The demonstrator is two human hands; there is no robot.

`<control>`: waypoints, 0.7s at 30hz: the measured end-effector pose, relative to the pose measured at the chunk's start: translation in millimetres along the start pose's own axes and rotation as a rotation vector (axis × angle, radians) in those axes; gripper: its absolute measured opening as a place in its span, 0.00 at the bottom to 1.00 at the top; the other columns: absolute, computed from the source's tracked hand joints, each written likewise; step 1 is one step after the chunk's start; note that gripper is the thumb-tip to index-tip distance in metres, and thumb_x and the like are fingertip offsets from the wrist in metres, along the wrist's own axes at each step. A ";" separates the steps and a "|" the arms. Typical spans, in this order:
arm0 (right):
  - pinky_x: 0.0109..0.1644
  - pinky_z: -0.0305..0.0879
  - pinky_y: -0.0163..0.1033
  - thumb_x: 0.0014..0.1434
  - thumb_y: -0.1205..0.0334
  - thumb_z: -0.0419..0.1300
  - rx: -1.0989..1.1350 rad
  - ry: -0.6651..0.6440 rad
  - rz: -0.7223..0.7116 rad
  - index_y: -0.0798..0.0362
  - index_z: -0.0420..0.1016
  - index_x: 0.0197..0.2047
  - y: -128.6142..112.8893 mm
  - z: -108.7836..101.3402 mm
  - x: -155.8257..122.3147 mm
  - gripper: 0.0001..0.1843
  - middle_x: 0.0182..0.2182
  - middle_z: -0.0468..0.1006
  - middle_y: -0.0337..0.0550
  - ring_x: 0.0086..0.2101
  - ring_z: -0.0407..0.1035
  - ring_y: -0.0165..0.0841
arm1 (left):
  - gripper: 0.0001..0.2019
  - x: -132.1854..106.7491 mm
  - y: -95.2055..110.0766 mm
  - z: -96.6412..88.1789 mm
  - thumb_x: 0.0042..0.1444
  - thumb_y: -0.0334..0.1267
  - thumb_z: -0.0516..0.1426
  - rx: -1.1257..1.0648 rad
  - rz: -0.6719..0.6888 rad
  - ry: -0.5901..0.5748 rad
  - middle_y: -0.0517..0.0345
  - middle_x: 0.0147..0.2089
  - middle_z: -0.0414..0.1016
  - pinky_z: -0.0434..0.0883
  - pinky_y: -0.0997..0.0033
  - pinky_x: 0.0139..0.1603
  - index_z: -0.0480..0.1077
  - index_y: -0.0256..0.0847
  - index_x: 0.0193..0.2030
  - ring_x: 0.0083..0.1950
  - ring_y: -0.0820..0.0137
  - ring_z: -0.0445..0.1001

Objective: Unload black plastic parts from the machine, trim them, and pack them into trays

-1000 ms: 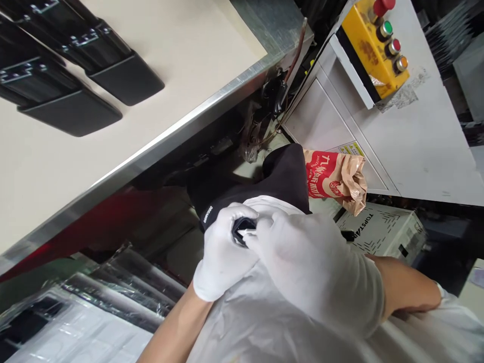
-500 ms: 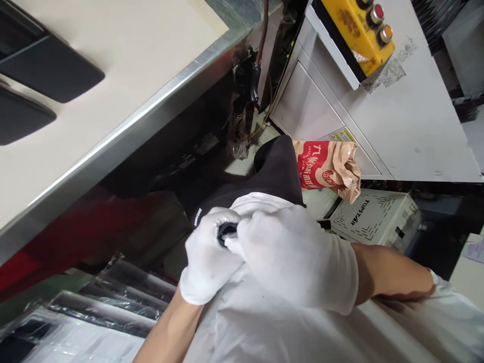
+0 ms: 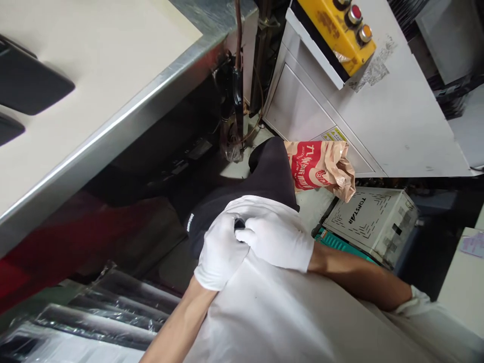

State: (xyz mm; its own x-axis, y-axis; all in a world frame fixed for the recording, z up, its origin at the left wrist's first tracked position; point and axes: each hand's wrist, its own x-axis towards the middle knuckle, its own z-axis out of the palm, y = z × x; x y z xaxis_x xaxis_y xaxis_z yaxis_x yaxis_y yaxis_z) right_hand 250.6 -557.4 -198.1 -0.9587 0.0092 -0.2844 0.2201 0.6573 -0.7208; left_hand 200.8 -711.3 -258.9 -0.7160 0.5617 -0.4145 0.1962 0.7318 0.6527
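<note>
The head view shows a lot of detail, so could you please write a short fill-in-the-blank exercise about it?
Both the left hand and the right hand wear white ____.
A small black object sits at the fingertips of ____ hands.
The yellow control box carries round push ____.
The off-white box near the right forearm bears the printed word ____.

Answers: gloves; both; buttons; TOPSTAR.

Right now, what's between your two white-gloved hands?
A small black object sits between the white-gloved left hand and right hand, against black fabric. The gloved fingers cover most of it, so its shape and identity cannot be seen.
</note>
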 end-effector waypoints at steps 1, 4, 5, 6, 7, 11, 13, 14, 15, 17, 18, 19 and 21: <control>0.70 0.63 0.46 0.70 0.66 0.59 0.012 0.012 0.010 0.55 0.83 0.49 2.8 1.1 -1.2 0.12 0.49 0.84 0.47 0.57 0.73 0.40 | 0.08 1.0 0.2 3.7 0.50 0.36 0.59 0.025 -0.012 -0.028 0.51 0.37 0.78 0.72 0.59 0.39 0.65 0.46 0.36 0.40 0.54 0.79; 0.72 0.60 0.46 0.70 0.67 0.58 0.038 0.040 0.050 0.54 0.83 0.52 10.4 5.4 -3.2 0.13 0.54 0.83 0.46 0.59 0.71 0.37 | 0.07 4.2 5.5 7.7 0.53 0.37 0.59 0.087 -0.043 -0.086 0.49 0.40 0.78 0.72 0.60 0.39 0.65 0.46 0.38 0.42 0.53 0.79; 0.72 0.61 0.45 0.71 0.66 0.57 0.042 0.035 0.052 0.54 0.83 0.53 13.2 7.1 -3.2 0.14 0.55 0.82 0.47 0.60 0.71 0.37 | 0.07 5.6 8.9 6.6 0.54 0.37 0.59 0.104 -0.053 -0.091 0.49 0.40 0.78 0.72 0.60 0.40 0.65 0.46 0.38 0.42 0.53 0.80; 0.72 0.61 0.45 0.71 0.66 0.57 0.043 0.029 0.050 0.54 0.83 0.53 16.2 9.0 -2.9 0.14 0.55 0.82 0.47 0.60 0.71 0.36 | 0.06 7.3 12.8 4.5 0.55 0.37 0.59 0.119 -0.063 -0.096 0.50 0.39 0.78 0.72 0.60 0.40 0.65 0.47 0.38 0.43 0.53 0.80; 0.73 0.61 0.45 0.72 0.65 0.56 0.042 0.023 0.044 0.54 0.83 0.53 19.4 10.9 -2.4 0.15 0.55 0.83 0.47 0.61 0.71 0.37 | 0.06 9.3 16.9 1.8 0.55 0.37 0.59 0.129 -0.070 -0.105 0.50 0.39 0.78 0.72 0.60 0.39 0.65 0.47 0.38 0.42 0.54 0.80; 0.72 0.62 0.47 0.74 0.64 0.53 -0.005 0.005 -0.041 0.56 0.84 0.49 31.6 16.3 -0.4 0.16 0.53 0.83 0.50 0.60 0.72 0.39 | 0.06 19.4 27.6 -4.8 0.55 0.36 0.60 0.122 -0.118 -0.134 0.54 0.34 0.77 0.71 0.62 0.37 0.66 0.48 0.38 0.36 0.57 0.78; 0.70 0.63 0.46 0.74 0.65 0.52 -0.045 -0.004 -0.054 0.57 0.83 0.49 36.8 15.3 0.6 0.17 0.53 0.83 0.53 0.59 0.72 0.40 | 0.06 24.4 27.2 -2.7 0.55 0.36 0.59 0.075 -0.100 -0.140 0.54 0.35 0.78 0.71 0.63 0.38 0.67 0.47 0.40 0.36 0.58 0.79; 0.70 0.63 0.46 0.74 0.66 0.52 -0.058 -0.019 -0.061 0.58 0.83 0.50 39.3 13.4 1.4 0.16 0.54 0.82 0.54 0.60 0.72 0.40 | 0.07 26.4 26.4 -1.0 0.55 0.35 0.59 0.050 -0.069 -0.144 0.54 0.37 0.78 0.72 0.63 0.39 0.68 0.47 0.40 0.37 0.59 0.79; 0.69 0.63 0.46 0.73 0.67 0.53 -0.057 -0.044 -0.073 0.58 0.83 0.50 42.0 10.1 2.6 0.15 0.55 0.82 0.55 0.60 0.72 0.41 | 0.07 27.9 26.1 0.2 0.55 0.35 0.59 0.037 -0.026 -0.148 0.54 0.38 0.79 0.72 0.64 0.40 0.68 0.46 0.40 0.39 0.59 0.79; 0.63 0.66 0.44 0.71 0.68 0.56 0.005 -0.118 -0.097 0.56 0.84 0.48 47.6 -0.7 5.6 0.14 0.54 0.82 0.53 0.58 0.73 0.42 | 0.06 29.3 29.3 -1.6 0.55 0.35 0.60 0.090 0.054 -0.135 0.53 0.38 0.79 0.71 0.64 0.41 0.68 0.45 0.39 0.40 0.59 0.80; 0.59 0.67 0.42 0.70 0.68 0.56 0.064 -0.163 -0.098 0.54 0.84 0.45 50.2 -8.5 7.0 0.13 0.53 0.83 0.50 0.56 0.75 0.41 | 0.04 29.4 33.3 -5.6 0.56 0.35 0.60 0.169 0.073 -0.121 0.52 0.38 0.79 0.71 0.64 0.40 0.69 0.44 0.39 0.39 0.58 0.79; 0.54 0.68 0.40 0.71 0.67 0.56 0.126 -0.202 -0.070 0.52 0.85 0.42 52.5 -17.8 7.9 0.14 0.49 0.84 0.47 0.51 0.76 0.40 | 0.02 29.5 38.7 -11.7 0.58 0.35 0.58 0.271 0.069 -0.103 0.51 0.37 0.78 0.69 0.64 0.38 0.69 0.44 0.38 0.38 0.58 0.79; 0.43 0.66 0.37 0.73 0.59 0.55 0.243 -0.252 0.061 0.52 0.83 0.35 56.3 -39.6 7.2 0.18 0.37 0.84 0.42 0.39 0.75 0.35 | 0.02 32.5 51.3 -28.8 0.61 0.35 0.55 0.470 0.027 -0.060 0.49 0.35 0.77 0.66 0.63 0.34 0.70 0.43 0.38 0.34 0.56 0.79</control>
State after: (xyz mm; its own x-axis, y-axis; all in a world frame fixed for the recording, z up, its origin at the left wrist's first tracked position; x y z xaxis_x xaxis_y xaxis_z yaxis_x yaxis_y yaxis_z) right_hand 248.9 -490.5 -215.7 -0.8744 -0.1634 -0.4569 0.3412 0.4625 -0.8183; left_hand 168.4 -666.7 -220.6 -0.6694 0.5938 -0.4464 0.5060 0.8044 0.3112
